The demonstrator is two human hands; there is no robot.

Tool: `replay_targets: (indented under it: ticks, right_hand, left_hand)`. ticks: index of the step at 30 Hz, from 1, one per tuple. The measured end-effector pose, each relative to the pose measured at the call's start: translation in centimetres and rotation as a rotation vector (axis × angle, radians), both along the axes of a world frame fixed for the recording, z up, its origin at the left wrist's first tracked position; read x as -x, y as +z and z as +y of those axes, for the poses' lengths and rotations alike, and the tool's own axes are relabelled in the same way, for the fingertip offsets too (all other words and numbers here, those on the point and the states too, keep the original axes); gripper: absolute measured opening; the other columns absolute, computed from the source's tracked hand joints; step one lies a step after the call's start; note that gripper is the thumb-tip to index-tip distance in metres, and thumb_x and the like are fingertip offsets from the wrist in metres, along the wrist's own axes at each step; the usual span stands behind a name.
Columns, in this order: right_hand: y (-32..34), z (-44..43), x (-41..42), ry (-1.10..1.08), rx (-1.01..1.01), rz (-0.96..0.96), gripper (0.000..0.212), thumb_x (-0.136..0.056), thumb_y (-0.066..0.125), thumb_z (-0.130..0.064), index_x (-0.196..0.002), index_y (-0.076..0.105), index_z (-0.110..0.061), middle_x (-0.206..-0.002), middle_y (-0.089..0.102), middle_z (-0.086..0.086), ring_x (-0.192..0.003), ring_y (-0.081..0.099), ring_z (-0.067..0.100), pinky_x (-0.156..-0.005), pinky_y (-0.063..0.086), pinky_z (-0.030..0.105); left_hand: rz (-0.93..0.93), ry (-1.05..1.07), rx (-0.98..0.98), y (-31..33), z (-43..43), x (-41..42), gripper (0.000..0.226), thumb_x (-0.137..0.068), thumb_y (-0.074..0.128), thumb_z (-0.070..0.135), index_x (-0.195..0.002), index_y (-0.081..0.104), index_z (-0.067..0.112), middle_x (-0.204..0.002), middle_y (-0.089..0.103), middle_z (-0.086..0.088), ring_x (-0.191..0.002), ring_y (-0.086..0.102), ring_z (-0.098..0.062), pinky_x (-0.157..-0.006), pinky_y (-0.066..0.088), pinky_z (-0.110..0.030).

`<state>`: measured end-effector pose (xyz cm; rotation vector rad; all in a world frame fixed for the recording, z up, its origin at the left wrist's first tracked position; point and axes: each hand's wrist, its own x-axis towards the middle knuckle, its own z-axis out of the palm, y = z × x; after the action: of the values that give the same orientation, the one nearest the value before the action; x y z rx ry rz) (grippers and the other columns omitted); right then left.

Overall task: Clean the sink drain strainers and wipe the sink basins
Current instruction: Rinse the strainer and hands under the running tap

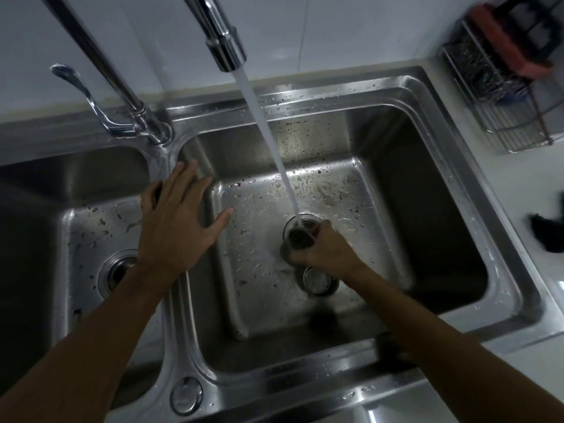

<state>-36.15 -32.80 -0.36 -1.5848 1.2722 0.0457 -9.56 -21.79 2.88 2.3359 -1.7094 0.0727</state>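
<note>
A steel double sink fills the view. In the right basin point(381, 209) my right hand point(323, 248) is closed around a round metal drain strainer point(300, 232), held under the running water stream point(271, 141). Just below that hand lies the right drain opening point(319, 280). My left hand point(177, 221) hovers with fingers spread over the divider point(171, 315) between the basins and holds nothing. The left basin point(85, 227) has its own drain point(117, 270), partly hidden by my left forearm. Both basin floors are wet and speckled with bits of debris.
The tap spout point(225, 47) runs from above centre; its lever handle point(88, 102) sits at the back left. A wire rack point(500, 83) with a red sponge stands on the counter at the back right. A dark cloth point(549, 233) lies on the right counter.
</note>
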Motion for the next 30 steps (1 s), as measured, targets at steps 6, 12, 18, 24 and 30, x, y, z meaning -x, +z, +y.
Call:
replay_targets:
  ticks: [6,12,18,24,30]
  right_hand:
    - [-2.2,3.6,-3.0,0.764,0.570,0.370,0.098,-0.069,0.088,-0.043,-0.141,0.030,-0.011,-0.138,0.050,0.015,-0.122,0.056,0.035,-0.088,0.055,0.045]
    - [-2.9,3.1,-3.6,0.736,0.514,0.437,0.108,-0.068,0.089,-0.049,-0.147,0.027,-0.010,-0.147,0.046,0.016,-0.133,0.049,0.039,-0.100,0.052,0.050]
    - [1.4,3.0,-6.4,0.435,0.432,0.106,0.085,-0.089,0.071,-0.050,-0.155,0.032,-0.015,-0.155,0.045,0.007,-0.140,0.046,0.030,-0.114,0.041,0.044]
    - [11.1,1.9,-17.1,-0.181,-0.120,-0.725,0.020,-0.103,0.056,-0.008,-0.120,0.066,-0.012,-0.114,0.074,0.008,-0.111,0.070,0.016,-0.109,0.050,0.043]
    - [14.6,2.4,-24.7,-0.486,-0.424,-0.885,0.031,-0.102,0.043,0.005,-0.131,0.048,0.016,-0.143,0.052,0.031,-0.137,0.050,0.040,-0.114,0.043,0.043]
  left_hand:
    - [-0.003,0.012,0.012,0.1,0.0,0.1,0.074,-0.091,0.044,0.072,-0.143,0.055,0.021,-0.167,0.034,-0.006,-0.157,0.025,-0.021,-0.121,0.023,-0.050]
    - [-0.008,0.007,0.028,-0.7,0.0,-0.2,0.071,-0.093,0.044,0.073,-0.143,0.052,0.023,-0.167,0.033,-0.006,-0.157,0.025,-0.021,-0.121,0.022,-0.050]
    - [0.047,0.056,0.154,0.5,0.5,0.5,0.077,-0.093,0.050,0.071,-0.147,0.048,0.017,-0.171,0.024,-0.006,-0.157,0.026,-0.022,-0.119,0.026,-0.045]
    - [0.049,0.311,0.423,7.0,0.4,-6.0,0.085,-0.098,0.046,0.068,-0.159,0.031,0.011,-0.172,0.020,-0.007,-0.158,0.021,-0.023,-0.123,0.019,-0.050]
    - [-0.069,0.266,0.125,12.3,-2.8,-14.9,0.064,-0.108,0.034,0.053,-0.154,0.038,0.009,-0.158,0.043,-0.012,-0.150,0.035,-0.027,-0.121,0.016,-0.054]
